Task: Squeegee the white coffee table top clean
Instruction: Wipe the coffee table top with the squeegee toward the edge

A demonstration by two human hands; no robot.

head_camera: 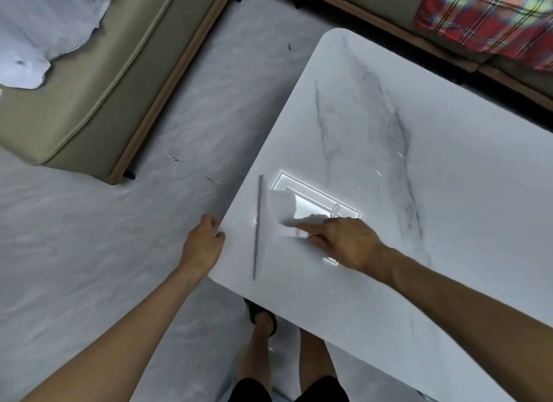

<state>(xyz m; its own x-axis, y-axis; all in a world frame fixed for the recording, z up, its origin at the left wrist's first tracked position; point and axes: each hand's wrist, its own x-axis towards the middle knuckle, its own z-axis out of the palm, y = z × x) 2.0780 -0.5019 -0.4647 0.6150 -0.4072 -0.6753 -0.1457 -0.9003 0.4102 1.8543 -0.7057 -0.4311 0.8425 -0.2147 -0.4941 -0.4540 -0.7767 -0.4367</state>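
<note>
Pale marble-pattern floor (89,252), across the left half and beneath the furniture. White coffee table (434,138), grey-veined top with rounded corners, from lower centre to the right edge; bright rectangular reflection of a light (317,196) on the gloss near its left edge. Beige sofa (89,96) with wooden base at upper left, well apart from the table; crumpled white cloth (36,27) on its seat. 2nd sofa (374,0) beyond the table's far side, red, green and black plaid blanket (484,15) draped over it at upper right. White squeegee (279,210) flat on the table top close to the left edge, grey blade (258,228) roughly parallel to that edge, handle toward the right. Right hand (347,243) wrapped round the handle, forefinger stretched along it, other fingers curled under. Left hand (203,243) clamped on the table's left edge, fingers curled over the rim. 1 foot in a dark sandal (263,315) below the near corner. Small white flecks (378,172) right of the reflection.
</note>
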